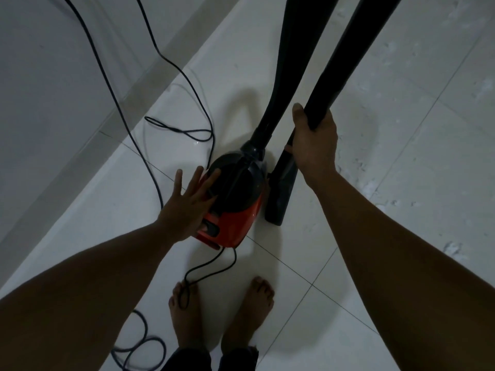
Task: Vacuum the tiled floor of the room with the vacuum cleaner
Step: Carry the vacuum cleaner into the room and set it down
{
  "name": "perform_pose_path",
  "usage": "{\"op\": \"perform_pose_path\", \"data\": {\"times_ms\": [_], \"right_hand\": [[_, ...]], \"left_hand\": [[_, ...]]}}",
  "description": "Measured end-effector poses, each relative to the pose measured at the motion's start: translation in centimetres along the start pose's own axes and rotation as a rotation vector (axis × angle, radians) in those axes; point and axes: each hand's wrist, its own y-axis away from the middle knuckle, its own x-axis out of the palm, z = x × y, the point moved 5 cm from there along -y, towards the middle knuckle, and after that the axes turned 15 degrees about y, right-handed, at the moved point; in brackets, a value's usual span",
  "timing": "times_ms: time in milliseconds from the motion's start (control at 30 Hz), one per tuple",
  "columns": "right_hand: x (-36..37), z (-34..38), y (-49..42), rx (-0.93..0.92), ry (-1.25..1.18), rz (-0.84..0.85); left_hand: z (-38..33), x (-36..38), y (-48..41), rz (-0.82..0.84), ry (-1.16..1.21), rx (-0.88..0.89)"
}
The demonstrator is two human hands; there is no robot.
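Note:
A small red and black vacuum cleaner (235,199) stands on the white tiled floor (401,156) just ahead of my bare feet. My left hand (187,207) lies on its left side with the fingers straight and spread. My right hand (316,140) grips the black wand (348,54), thumb up along the tube. Below that hand the black floor nozzle (281,194) rests on the tiles beside the cleaner. A black hose (294,62) rises from the cleaner's top out of the frame.
The black power cord (150,145) loops over the floor on the left, runs from the cleaner's rear across my left foot (184,311), and coils near the bottom edge. A grey wall with a skirting band (80,162) borders the floor on the left. Pale dust speckles the right tiles.

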Motion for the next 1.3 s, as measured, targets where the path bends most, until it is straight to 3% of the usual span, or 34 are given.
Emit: {"op": "perform_pose_path", "data": {"times_ms": [600, 833, 1033, 1133, 1300], "right_hand": [[0.2, 0.8, 0.1, 0.021, -0.061, 0.049], [-2.8, 2.1, 0.4, 0.016, -0.193, -0.020], [-5.8, 8.1, -1.0, -0.077, -0.223, -0.051], [-7.2, 11.3, -0.5, -0.109, -0.189, -0.044], [-9.4, 16.6, 1.5, -0.129, -0.167, -0.015]], "left_hand": [[0.0, -0.2, 0.4, 0.005, 0.042, -0.063], [0.2, -1.0, 0.1, 0.162, 0.173, -0.117], [0.1, -5.6, -0.5, 0.257, 0.332, -0.218], [-1.9, -9.4, -1.2, 0.092, 0.639, -0.312], [-5.4, -21.7, -4.1, -0.555, 1.283, -0.358]]}}
